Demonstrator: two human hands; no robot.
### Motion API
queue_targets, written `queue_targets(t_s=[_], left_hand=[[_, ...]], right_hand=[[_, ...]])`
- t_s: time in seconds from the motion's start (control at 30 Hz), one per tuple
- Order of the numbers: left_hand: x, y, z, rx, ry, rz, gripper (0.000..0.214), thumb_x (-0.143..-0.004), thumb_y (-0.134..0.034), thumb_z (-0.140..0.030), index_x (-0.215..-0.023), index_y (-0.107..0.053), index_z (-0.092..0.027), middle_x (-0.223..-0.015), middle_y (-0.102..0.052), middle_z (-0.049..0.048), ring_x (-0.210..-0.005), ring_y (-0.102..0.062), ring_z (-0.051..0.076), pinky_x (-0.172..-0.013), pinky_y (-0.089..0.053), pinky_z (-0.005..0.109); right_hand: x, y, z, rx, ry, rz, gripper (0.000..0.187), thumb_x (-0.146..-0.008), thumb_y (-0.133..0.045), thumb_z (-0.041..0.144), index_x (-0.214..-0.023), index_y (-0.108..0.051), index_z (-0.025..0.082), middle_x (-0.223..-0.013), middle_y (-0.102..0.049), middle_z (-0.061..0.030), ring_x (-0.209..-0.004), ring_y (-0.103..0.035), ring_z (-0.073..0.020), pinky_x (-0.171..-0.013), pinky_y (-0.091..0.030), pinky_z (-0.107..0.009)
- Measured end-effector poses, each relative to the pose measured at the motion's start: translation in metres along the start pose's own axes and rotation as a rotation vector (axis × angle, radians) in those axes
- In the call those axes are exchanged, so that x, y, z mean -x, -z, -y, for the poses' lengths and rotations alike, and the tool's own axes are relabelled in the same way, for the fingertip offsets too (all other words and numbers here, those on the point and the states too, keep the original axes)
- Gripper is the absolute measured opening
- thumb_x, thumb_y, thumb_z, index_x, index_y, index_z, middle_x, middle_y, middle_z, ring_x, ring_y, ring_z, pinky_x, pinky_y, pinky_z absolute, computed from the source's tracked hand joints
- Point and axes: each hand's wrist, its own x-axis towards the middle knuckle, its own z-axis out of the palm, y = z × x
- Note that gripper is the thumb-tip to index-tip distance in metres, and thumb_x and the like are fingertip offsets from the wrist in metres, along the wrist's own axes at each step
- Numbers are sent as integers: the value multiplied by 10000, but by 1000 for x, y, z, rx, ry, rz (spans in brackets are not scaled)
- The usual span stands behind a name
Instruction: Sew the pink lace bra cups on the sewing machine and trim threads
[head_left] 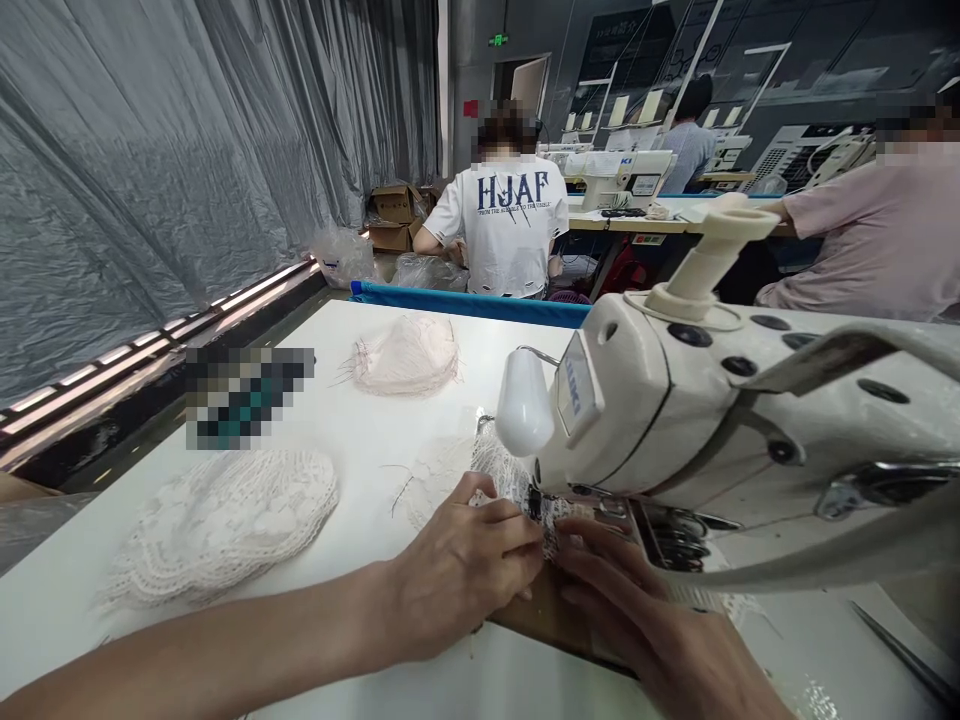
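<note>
A white sewing machine (pixel 705 400) fills the right side, its head over the table. White lace (pixel 499 460) runs beneath its needle area. My left hand (pixel 472 560) lies left of the presser foot with its fingers curled down on the lace. Close to the needle, my right hand (pixel 645 610) has its fingers together, the tips at the lace edge; the machine partly covers this hand. Beneath both hands shows a brownish plate (pixel 547 610). The needle and the exact stitching spot are hidden.
A pile of white lace pieces (pixel 240 515) lies at the left, and a pale pink lace piece (pixel 405 355) farther back. A blurred-out dark item (pixel 251 400) rests near the left edge. Dark pointed tweezers or scissors (pixel 900 650) lie right. Several people sit beyond the table.
</note>
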Motion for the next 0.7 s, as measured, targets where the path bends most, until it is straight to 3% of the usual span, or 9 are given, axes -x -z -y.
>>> queue_targets(t_s=[0.37,0.47,0.57,0.7], left_hand=[[3,-5,5,61,0,-4,147,-936,-476,-225,-942,-589,-131,-1042,-655,33,-922,-568,126,-890,-307,342],[3,-5,6,67,-4,-6,152,-936,-478,-233,-923,-590,-131,-1039,-655,32,-929,-567,127,-889,-308,344],[4,-6,7,73,-6,-10,173,-941,-469,-244,-895,-589,-129,-1034,-656,32,-927,-567,122,-891,-312,341],[4,-6,5,59,-7,-30,158,-933,-483,-226,-870,-581,-119,-1029,-653,34,-908,-569,117,-894,-319,343]], right_hand=[[6,2,1,108,-9,26,292,-932,-403,301,-1033,-671,248,-1116,-671,-78,-953,-653,-276,-821,-528,-452],[6,3,2,105,-6,46,299,-919,-428,283,-1129,-641,274,-1193,-633,-78,-1033,-623,-271,-829,-528,-420],[4,4,5,63,20,113,344,-903,-457,244,-1210,-592,320,-1164,-653,-53,-970,-653,-229,-761,-549,-329],[-2,10,13,40,2,147,281,-901,-487,266,-1126,-639,335,-1027,-709,-19,-869,-679,-197,-689,-550,-264]])
